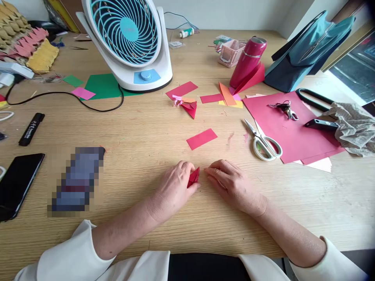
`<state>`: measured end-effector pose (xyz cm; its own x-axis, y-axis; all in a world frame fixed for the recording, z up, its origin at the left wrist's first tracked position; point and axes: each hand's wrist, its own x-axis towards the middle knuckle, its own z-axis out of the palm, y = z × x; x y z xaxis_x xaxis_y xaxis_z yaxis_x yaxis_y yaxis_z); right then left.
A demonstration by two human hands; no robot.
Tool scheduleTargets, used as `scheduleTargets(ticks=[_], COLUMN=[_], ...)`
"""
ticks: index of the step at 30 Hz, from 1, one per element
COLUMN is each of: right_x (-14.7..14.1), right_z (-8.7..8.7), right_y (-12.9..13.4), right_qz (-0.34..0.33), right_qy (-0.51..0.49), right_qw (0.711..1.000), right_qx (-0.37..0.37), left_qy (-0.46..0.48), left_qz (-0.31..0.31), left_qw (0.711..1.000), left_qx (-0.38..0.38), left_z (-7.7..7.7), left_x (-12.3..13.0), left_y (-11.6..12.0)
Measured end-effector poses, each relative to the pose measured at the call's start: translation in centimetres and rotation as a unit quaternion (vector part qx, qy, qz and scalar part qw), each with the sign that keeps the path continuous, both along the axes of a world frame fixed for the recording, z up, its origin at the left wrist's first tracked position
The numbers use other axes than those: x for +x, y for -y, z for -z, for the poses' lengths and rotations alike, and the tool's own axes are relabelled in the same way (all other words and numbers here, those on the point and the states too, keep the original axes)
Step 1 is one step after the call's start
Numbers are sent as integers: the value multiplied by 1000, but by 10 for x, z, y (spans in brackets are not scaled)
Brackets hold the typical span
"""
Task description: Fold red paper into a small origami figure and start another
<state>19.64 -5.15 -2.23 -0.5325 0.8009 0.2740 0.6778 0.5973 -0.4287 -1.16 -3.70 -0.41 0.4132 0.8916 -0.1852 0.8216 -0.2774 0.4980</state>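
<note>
A small folded piece of red paper (193,178) is pinched between the thumb and fingers of my left hand (175,181), low over the tabletop. Just right of it, my right hand (231,181) is closed, its fingers pressed together and the tips a short gap from the paper; whatever is inside them, if anything, is hidden. Beyond both hands lies a flat red paper strip (202,139). Farther back sits a folded red paper piece (190,109) beside a pink clip-like item (177,100). White-handled scissors (265,144) rest to the right.
A white fan (166,58) stands at the back, its black cord (99,111) curving left. Two phones, one black (17,187) and one pixelated (79,179), lie left. Large red sheets (269,117), keys (285,109), a red flask (249,58) and a blue bag (304,54) occupy the right.
</note>
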Motion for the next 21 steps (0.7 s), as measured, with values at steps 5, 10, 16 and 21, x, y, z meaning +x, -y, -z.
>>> scheduleTargets(ticks=[5,10,16,21], right_x=[-2,-2,-3,-5], right_z=[1,2,-1,-1], right_y=[1,0,0,0], right_qz=[1,8,13,22], right_qy=[-28,-56,-90,-125], right_qw=[999,997,994,988], right_qx=[-22,-42,-60,-90], left_qy=[7,37,88,77], left_qz=[30,20,34,34], left_qw=[999,998,996,996], left_qx=[18,36,6,2], left_z=[0,6,3,-1], left_x=[0,1,-3,-6], left_y=[5,10,4,2])
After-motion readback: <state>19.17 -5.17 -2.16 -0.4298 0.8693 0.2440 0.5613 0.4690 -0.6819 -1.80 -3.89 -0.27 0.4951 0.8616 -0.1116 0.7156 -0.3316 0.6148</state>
